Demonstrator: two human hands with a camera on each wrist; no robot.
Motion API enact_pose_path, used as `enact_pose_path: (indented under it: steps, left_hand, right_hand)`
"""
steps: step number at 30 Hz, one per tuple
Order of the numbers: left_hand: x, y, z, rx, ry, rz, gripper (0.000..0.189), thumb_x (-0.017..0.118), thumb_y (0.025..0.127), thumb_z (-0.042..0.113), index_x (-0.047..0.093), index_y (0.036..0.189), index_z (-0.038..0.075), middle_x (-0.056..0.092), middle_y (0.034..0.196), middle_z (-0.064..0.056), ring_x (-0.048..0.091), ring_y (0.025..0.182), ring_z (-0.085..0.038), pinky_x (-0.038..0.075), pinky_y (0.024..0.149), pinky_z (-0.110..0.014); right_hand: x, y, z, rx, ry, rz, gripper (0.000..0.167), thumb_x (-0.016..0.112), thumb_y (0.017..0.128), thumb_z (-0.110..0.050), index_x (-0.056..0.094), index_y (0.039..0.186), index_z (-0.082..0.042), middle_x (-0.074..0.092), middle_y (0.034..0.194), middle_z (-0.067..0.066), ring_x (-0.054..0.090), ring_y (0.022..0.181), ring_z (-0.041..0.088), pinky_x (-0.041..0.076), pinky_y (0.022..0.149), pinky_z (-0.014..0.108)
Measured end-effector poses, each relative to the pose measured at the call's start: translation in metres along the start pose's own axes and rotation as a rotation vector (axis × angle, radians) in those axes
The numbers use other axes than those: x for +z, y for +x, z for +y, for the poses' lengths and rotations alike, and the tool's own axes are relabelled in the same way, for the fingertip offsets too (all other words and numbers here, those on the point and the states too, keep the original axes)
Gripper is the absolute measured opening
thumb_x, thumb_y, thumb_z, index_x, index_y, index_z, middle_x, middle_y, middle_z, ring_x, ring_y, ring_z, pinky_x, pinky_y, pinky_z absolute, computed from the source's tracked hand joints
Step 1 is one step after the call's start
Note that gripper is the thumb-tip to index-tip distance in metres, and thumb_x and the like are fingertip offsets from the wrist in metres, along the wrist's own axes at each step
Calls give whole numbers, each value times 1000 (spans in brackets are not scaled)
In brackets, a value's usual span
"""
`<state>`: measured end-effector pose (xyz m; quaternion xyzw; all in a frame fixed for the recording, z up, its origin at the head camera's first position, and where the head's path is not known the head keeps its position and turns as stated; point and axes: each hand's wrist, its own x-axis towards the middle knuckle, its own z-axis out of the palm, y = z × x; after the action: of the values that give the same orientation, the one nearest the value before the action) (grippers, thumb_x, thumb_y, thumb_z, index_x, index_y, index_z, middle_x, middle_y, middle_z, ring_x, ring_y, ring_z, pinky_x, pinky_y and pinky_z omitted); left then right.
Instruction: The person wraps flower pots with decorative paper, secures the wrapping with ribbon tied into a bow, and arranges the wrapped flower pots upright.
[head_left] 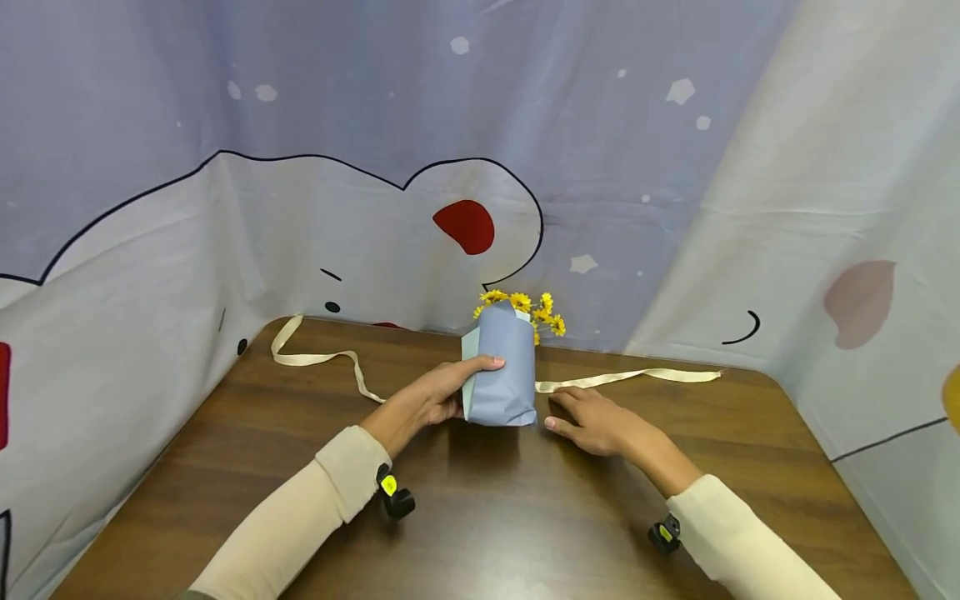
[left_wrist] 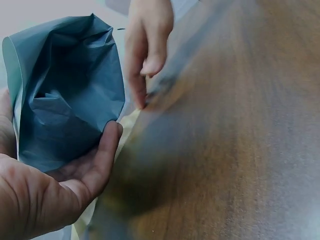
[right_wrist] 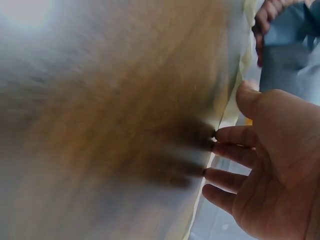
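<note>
My left hand (head_left: pixel 442 387) grips a small bouquet wrapped in blue-grey paper (head_left: pixel 506 367), thumb across the front. Yellow flowers (head_left: pixel 520 302) stick out beyond the far end of the wrap. In the left wrist view, the folded bottom of the paper (left_wrist: pixel 75 90) faces the camera, with fingers curled beneath it. A cream ribbon (head_left: pixel 637 377) runs across the table behind the bouquet, its middle hidden by it. To the right of the wrap is my right hand (head_left: pixel 600 423), fingers extended, nothing held. Its fingertips (right_wrist: pixel 216 135) are right at the ribbon in the right wrist view.
The brown wooden table (head_left: pixel 480 517) has rounded far corners. A printed curtain (head_left: pixel 600 150) hangs close behind its back edge and along the sides. The ribbon's left end (head_left: pixel 288 329) lies curled near the back left corner. Each wrist wears a small black camera.
</note>
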<state>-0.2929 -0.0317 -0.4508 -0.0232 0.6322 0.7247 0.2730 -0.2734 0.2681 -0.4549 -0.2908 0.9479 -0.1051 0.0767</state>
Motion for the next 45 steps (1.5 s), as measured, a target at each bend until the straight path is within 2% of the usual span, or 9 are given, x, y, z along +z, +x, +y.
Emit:
enact_pose_path:
  steps: [2, 8, 15, 18, 20, 24, 27, 36, 45]
  left_hand:
    - [1, 1, 3, -11, 17, 14, 67, 81, 94, 51, 66, 138, 3, 80, 111, -7, 78, 95, -21, 67, 80, -38]
    - [6, 7, 5, -38, 97, 47, 72, 86, 89, 56, 68, 133, 3, 81, 108, -9, 79, 90, -23, 68, 75, -39]
    - [10, 11, 1, -85, 176, 78, 77, 90, 85, 60, 67, 129, 1, 79, 102, -11, 79, 81, -26, 70, 70, -40]
    - [10, 9, 1, -95, 212, 89, 80, 91, 83, 63, 67, 128, 0, 79, 103, -12, 79, 81, -26, 70, 72, -41]
    - [10, 8, 3, -92, 248, 93, 82, 90, 83, 65, 68, 128, 0, 79, 104, -12, 79, 82, -25, 71, 73, -41]
    - [11, 4, 6, -82, 336, 98, 81, 87, 84, 68, 70, 126, 1, 79, 104, -13, 79, 82, -25, 71, 72, -39]
    - [12, 2, 8, -82, 381, 93, 79, 85, 86, 69, 72, 124, 1, 79, 103, -12, 78, 81, -23, 70, 70, -36]
    - [16, -5, 9, -122, 423, 149, 86, 87, 82, 76, 70, 118, 1, 74, 98, -15, 75, 76, -27, 70, 67, -39]
    - [16, -5, 5, -44, 354, 141, 72, 83, 91, 72, 72, 113, 5, 74, 97, -11, 73, 78, -23, 68, 67, -35]
  right_hand:
    - [-7, -11, -11, -10, -6, -22, 64, 63, 115, -44, 58, 157, 5, 58, 162, 30, 52, 153, 56, 44, 125, 71]
    - [-6, -23, -13, -27, -12, -17, 64, 69, 113, -42, 59, 157, 3, 59, 163, 25, 52, 154, 55, 45, 125, 71]
    - [-7, -19, -11, -20, -12, 82, 45, 67, 114, -33, 70, 144, 1, 69, 149, 24, 63, 141, 52, 49, 119, 70]
    - [-9, -11, -17, 55, 124, 181, 36, 64, 116, -30, 75, 135, -2, 76, 137, 20, 73, 128, 42, 57, 112, 62]
    - [-10, -3, -26, 148, 307, 212, 41, 63, 116, -37, 76, 135, -3, 78, 132, 17, 76, 120, 35, 62, 104, 55]
    - [-15, 12, -47, 328, 714, 151, 65, 69, 108, -59, 71, 138, -2, 77, 128, 17, 78, 106, 27, 69, 85, 44]
    - [-17, 21, -59, 391, 903, 77, 72, 74, 104, -60, 62, 135, 4, 72, 126, 20, 77, 104, 28, 71, 78, 45]
    - [-19, 30, -59, 432, 1093, -92, 69, 73, 103, -51, 61, 140, 7, 77, 126, 21, 78, 110, 29, 68, 87, 40]
    - [-21, 33, -54, 425, 1114, -131, 69, 73, 102, -48, 62, 141, 8, 76, 127, 23, 76, 111, 29, 67, 88, 39]
